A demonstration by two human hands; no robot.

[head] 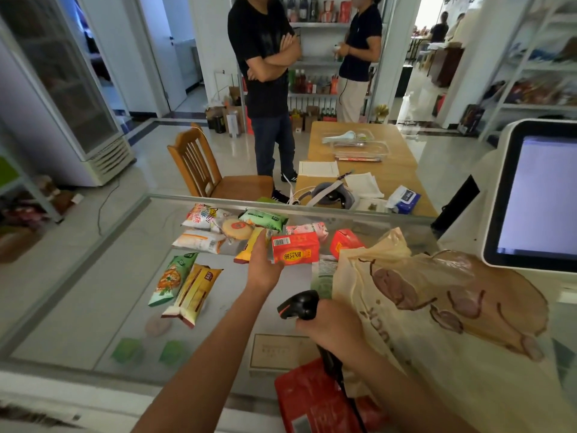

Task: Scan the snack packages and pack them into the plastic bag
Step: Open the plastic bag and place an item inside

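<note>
My left hand (263, 267) grips a red drink carton (296, 247) above the glass counter, its barcode at the upper left corner. My right hand (332, 326) holds a black barcode scanner (298, 305) by the handle, its head just below the carton. A beige plastic bag (443, 307) with brown print lies to the right of both hands. Several snack packages lie on the counter: a green one (170, 278), a yellow one (196, 293), a white one (199, 240), a pink one (307, 229) and a second red carton (345, 243).
A checkout screen (537, 195) stands at the right. A red pack (315, 401) lies near the counter's front edge. Beyond the glass counter (93, 292) are a wooden chair (203, 170), a wooden table (368, 145) with papers, and two standing people.
</note>
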